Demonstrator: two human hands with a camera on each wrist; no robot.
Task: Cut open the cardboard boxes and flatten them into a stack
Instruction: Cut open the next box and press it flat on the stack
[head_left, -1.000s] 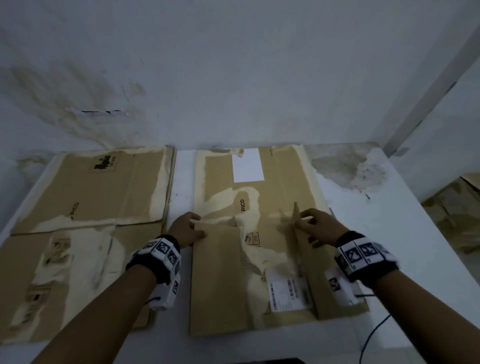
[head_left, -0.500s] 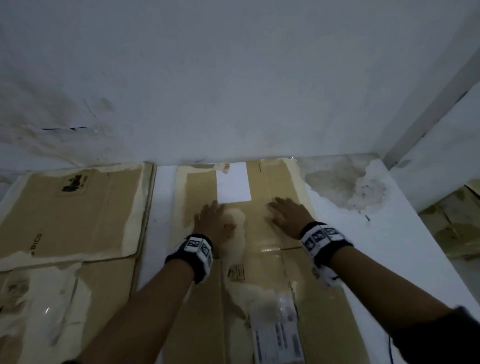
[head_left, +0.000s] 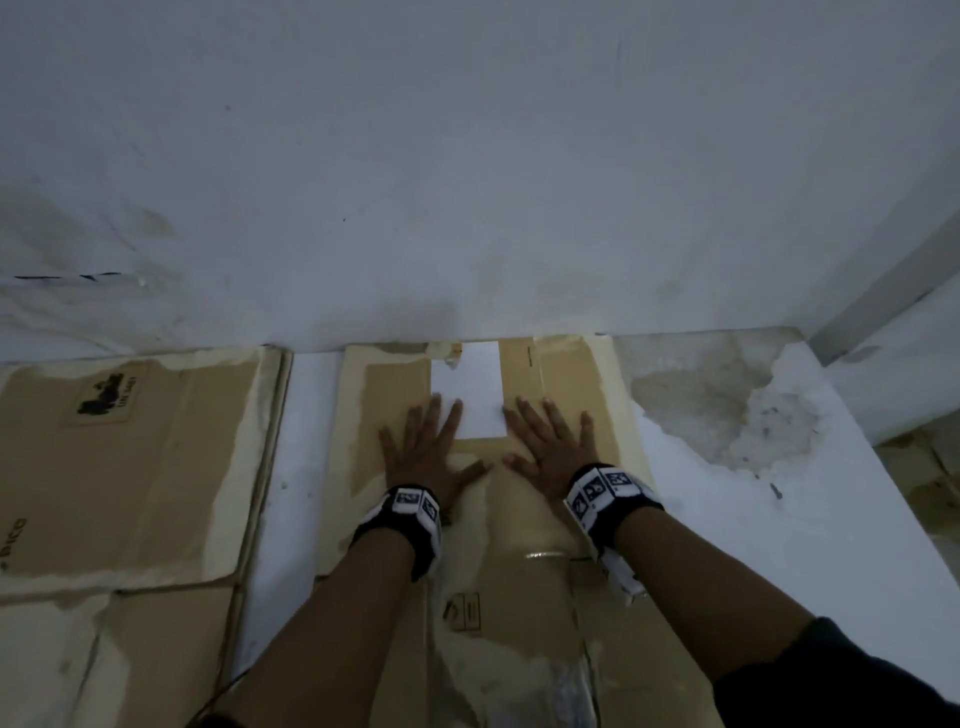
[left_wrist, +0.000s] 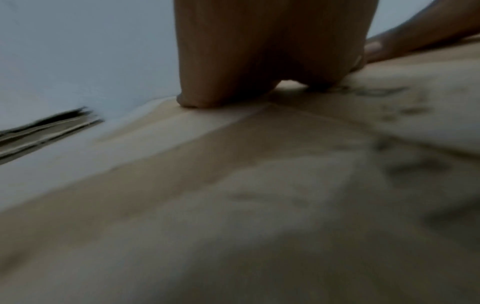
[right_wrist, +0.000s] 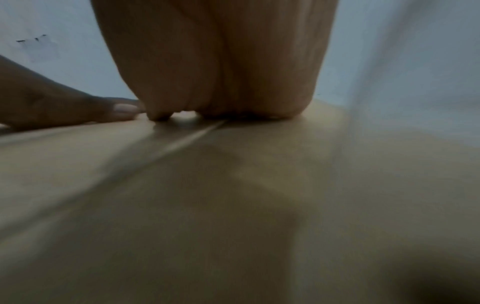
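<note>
A flattened brown cardboard box lies lengthwise on the white table, its far end at the wall. It carries a white label near the far end. My left hand lies flat on the cardboard, fingers spread, just left of the label. Beside it my right hand presses flat on the same sheet, right of the label. In the left wrist view the left palm rests on the cardboard. The right wrist view shows the right palm down on the cardboard.
A stack of flattened boxes lies at the left, with a strip of bare table between it and the middle box. A stained white wall runs behind. The table's right part is stained, and its right edge drops to the floor.
Both hands have slid away from me along the box, from its middle flaps to either side of the white label, and now lie flat with fingers spread.
</note>
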